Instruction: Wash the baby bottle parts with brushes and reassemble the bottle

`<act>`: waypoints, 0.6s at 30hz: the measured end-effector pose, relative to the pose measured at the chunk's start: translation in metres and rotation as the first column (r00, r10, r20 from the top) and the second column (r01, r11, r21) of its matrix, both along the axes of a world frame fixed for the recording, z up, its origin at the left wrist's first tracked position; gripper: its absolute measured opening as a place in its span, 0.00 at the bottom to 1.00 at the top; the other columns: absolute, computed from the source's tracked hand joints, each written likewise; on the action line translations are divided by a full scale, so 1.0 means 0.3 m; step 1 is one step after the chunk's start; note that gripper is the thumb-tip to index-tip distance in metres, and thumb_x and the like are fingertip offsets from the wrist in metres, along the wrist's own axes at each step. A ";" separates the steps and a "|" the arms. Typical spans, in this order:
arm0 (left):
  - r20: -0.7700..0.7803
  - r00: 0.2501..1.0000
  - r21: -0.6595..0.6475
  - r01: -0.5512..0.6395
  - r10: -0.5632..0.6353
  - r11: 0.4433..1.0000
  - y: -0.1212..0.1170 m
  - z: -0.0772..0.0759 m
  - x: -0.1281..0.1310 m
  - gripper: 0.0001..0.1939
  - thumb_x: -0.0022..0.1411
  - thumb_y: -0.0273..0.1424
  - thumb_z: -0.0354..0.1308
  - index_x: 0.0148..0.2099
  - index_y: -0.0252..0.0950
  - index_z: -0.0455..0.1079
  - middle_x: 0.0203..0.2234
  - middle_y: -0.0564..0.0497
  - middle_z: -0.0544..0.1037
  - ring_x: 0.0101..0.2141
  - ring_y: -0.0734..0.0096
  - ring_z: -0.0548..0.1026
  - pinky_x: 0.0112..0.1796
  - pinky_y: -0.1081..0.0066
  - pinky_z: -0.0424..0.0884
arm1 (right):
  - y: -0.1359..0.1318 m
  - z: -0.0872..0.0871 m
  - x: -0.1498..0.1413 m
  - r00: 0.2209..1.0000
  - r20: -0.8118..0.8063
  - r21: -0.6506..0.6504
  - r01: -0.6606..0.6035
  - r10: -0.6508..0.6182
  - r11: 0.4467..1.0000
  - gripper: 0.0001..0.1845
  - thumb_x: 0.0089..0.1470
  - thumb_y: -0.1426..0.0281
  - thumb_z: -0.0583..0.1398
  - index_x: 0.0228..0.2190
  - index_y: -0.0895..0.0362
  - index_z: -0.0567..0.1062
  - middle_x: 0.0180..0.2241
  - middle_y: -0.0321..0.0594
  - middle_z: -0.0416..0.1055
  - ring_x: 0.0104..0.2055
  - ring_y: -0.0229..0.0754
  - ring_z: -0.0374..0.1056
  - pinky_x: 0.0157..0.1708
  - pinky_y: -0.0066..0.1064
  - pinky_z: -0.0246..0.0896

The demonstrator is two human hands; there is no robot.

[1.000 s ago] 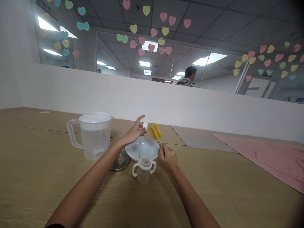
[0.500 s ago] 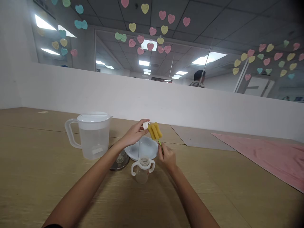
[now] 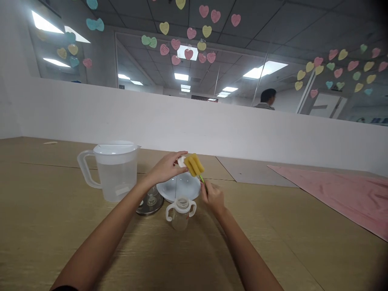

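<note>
Holding white bottle cap [image 3: 181, 161] in closed left hand [image 3: 165, 168]; right hand [image 3: 212, 198] pinching yellow sponge bottle brush [image 3: 193, 165], sponge at cap's 3 o'clock, above white bowl [image 3: 178, 190].

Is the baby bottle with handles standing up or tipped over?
Standing up: the baby bottle sits on its base on the table, neck pointing up, one handle on each side.

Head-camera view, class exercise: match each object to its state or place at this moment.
Objects:
1. Sponge bottle brush
2. Plastic jug
3. Two-handled baby bottle
4. Pink cloth

States:
A. Spread flat at the far right of the view
B. Held by its green handle in the right hand
C. Upright just in front of the white bowl
D. Closed with a white lid

Pairs: 1-B, 2-D, 3-C, 4-A
</note>
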State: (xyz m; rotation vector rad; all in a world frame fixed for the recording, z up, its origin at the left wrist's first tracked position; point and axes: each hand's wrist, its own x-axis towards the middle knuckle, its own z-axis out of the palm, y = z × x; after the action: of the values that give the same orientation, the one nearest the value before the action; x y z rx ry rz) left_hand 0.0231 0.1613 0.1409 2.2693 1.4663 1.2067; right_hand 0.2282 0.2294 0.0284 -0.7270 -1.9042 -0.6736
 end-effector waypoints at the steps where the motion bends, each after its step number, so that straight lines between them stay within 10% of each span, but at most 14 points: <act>1: -0.074 0.993 0.029 -0.085 0.087 0.996 -0.003 0.004 -0.005 0.28 0.54 0.41 0.53 0.56 0.40 0.60 0.48 0.45 0.68 0.46 0.59 0.68 0.45 0.62 0.64 | -0.001 0.000 0.001 1.000 0.019 0.013 -0.011 0.011 1.000 0.15 0.58 0.71 0.47 0.30 0.61 0.72 0.16 0.36 0.66 0.18 0.32 0.59 0.22 0.25 0.46; 4: -0.253 0.934 0.034 -0.253 0.254 0.967 -0.020 0.023 -0.036 0.23 0.55 0.43 0.50 0.51 0.39 0.65 0.45 0.46 0.70 0.45 0.56 0.68 0.45 0.61 0.62 | -0.003 -0.001 0.005 0.999 0.032 0.040 -0.033 0.031 0.999 0.14 0.58 0.71 0.48 0.30 0.62 0.72 0.16 0.36 0.66 0.18 0.32 0.59 0.22 0.25 0.46; 11: -0.462 0.877 -0.247 -0.267 0.129 0.931 -0.031 0.034 -0.165 0.23 0.44 0.35 0.57 0.45 0.34 0.67 0.42 0.46 0.73 0.40 0.60 0.71 0.39 0.69 0.65 | 0.001 0.000 0.009 1.000 -0.010 0.025 -0.012 0.012 1.000 0.14 0.58 0.72 0.48 0.29 0.61 0.72 0.16 0.35 0.65 0.18 0.31 0.58 0.22 0.25 0.46; 18: -0.610 0.778 -0.528 -0.540 0.151 0.655 0.040 -0.052 -0.195 0.12 0.25 0.29 0.67 0.15 0.33 0.67 0.18 0.43 0.75 0.26 0.53 0.74 0.30 0.62 0.68 | 0.005 -0.001 0.012 1.000 0.005 0.035 -0.007 0.006 0.999 0.13 0.57 0.72 0.49 0.27 0.61 0.71 0.15 0.35 0.64 0.18 0.31 0.57 0.22 0.25 0.45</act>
State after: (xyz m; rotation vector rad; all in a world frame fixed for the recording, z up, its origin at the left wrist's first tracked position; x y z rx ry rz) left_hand -0.0355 0.1734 0.1254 1.8476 2.1701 -0.0367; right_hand 0.2318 0.2311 0.0282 -0.6972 -1.8940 -0.7041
